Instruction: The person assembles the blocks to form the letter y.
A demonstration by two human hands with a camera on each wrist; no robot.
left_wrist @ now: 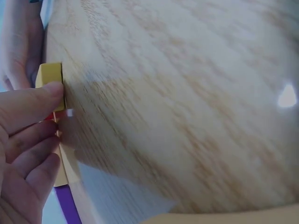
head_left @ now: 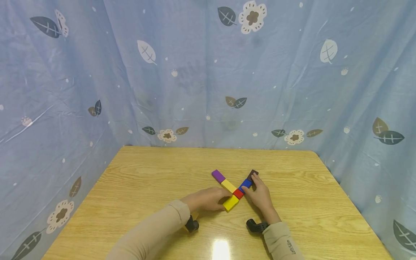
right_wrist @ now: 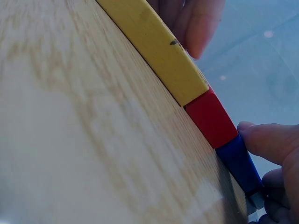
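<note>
Wooden blocks lie in a crossing line on the table. My left hand [head_left: 212, 198] pinches the bright yellow block [head_left: 231, 203], with the thumb on its near end and the other fingers curled beside the row. That yellow block touches a red block [right_wrist: 212, 119], and a blue block [head_left: 245, 185] adjoins the red one. My right hand [head_left: 261, 194] has its thumb touching the blue block and a finger reaching onto the dark brown block [head_left: 252, 174] beyond it. A pale yellow block [head_left: 228, 186] runs from the red one toward a purple block [head_left: 218, 176].
The wooden table [head_left: 146, 173] extends around the blocks. A blue patterned curtain [head_left: 201, 72] hangs behind and along both sides. Black wrist-camera mounts [head_left: 256, 226] jut out below both hands, close to the tabletop.
</note>
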